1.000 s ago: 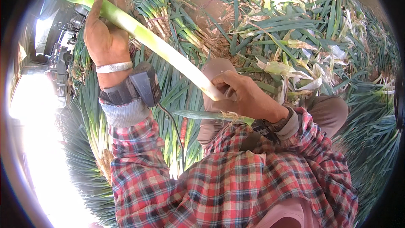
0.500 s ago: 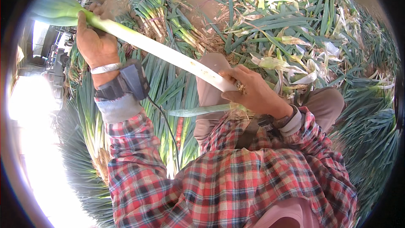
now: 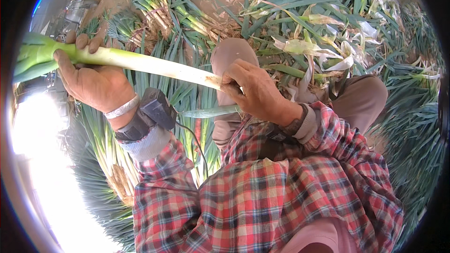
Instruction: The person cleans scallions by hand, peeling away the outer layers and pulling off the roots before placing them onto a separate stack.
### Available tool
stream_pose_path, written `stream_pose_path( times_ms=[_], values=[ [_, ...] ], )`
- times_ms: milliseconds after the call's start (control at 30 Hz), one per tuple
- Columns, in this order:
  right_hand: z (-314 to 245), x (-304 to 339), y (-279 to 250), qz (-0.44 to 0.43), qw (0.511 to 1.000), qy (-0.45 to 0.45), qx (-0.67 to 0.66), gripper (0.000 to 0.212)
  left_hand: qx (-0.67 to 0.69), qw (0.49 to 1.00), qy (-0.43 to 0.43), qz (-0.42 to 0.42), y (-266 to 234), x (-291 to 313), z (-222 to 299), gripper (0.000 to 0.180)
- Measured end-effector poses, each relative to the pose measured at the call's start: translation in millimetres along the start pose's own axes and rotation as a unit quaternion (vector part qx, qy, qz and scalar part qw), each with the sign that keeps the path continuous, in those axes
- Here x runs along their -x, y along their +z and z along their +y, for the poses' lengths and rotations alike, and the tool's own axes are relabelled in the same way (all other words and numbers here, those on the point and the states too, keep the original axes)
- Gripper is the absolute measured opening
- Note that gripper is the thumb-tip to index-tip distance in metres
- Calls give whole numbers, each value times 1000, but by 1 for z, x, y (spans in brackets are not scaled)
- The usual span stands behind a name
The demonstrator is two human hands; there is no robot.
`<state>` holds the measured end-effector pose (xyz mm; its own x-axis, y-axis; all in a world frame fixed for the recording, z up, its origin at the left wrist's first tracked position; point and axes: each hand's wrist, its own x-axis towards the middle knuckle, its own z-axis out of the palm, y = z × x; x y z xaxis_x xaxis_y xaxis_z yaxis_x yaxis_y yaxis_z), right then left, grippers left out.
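Observation:
A thick leek (image 3: 161, 68) lies aslant in front of me, its pale shank running down to the right and its green leaves fanning out at the far left. My left hand (image 3: 101, 84) is closed round the leek where white turns to green. At the root end, my right hand (image 3: 262, 91) pinches with bent fingers, which hide the tip. Small brown marks show on the shank beside those fingers. Below, a single long green leaf (image 3: 211, 111) rests across my trouser leg.
Bundled leeks (image 3: 150, 2) lie on the brown ground ahead. A heap of stripped leaves and pale peelings (image 3: 323, 42) spreads at the far right. More leeks are piled on my right (image 3: 412, 150) and left (image 3: 108, 154). A black cable (image 3: 199, 145) hangs from my left wrist device.
The leek has swung flatter, its leafy end coming down and to the left. My right hand has moved left and up, with its fingers now pinched at the root end.

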<state>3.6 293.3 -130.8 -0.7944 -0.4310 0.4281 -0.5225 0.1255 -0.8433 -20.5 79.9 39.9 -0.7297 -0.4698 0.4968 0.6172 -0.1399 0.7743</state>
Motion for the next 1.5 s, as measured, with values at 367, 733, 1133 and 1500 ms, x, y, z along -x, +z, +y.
stream_pose_path(
  times_ms=[367,733,1133,1500],
  values=[
    [4,-8,1,44,995,-82,35,16,-222,967,95,78,13,11,-7,28],
    [2,-11,-2,66,987,-128,73,12,-195,969,108,108,21,16,-8,28],
    [13,-19,5,69,986,-125,81,13,-186,972,98,108,18,19,-7,27],
    [7,-19,4,46,981,-160,97,16,-239,961,89,105,2,20,-10,28]
  ],
)
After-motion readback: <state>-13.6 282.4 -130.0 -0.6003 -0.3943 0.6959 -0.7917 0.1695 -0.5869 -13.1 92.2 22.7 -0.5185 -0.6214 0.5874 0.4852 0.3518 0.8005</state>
